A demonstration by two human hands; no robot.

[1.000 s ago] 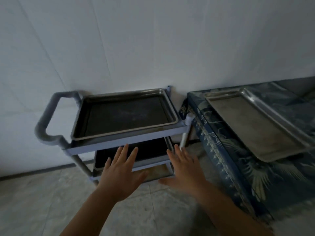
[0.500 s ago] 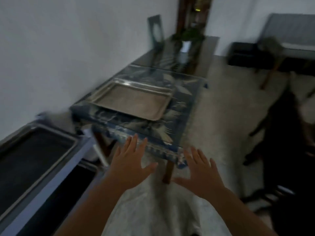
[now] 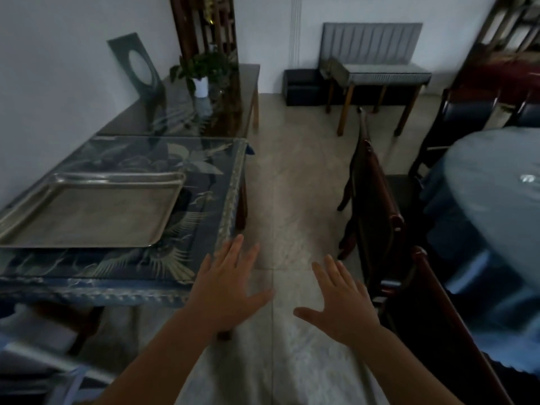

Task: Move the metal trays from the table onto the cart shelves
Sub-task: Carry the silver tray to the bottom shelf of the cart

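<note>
Currently, metal tray is lying flat on the patterned surface, left of frame. Left hand and right hand are hovering lower centre, fingers spread, grasping nothing. Step, by judgement: reaching. Next move is calling for gripping the tray's rims.

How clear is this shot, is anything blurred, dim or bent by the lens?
Head view: dim indoor light; the metal tray and both open hands, left hand and right hand, read fairly sharp; the cart corner at lower left and the round table at right smear with motion blur; the glass tabletop shows reflections; wide-angle bending curves the edges.
</note>
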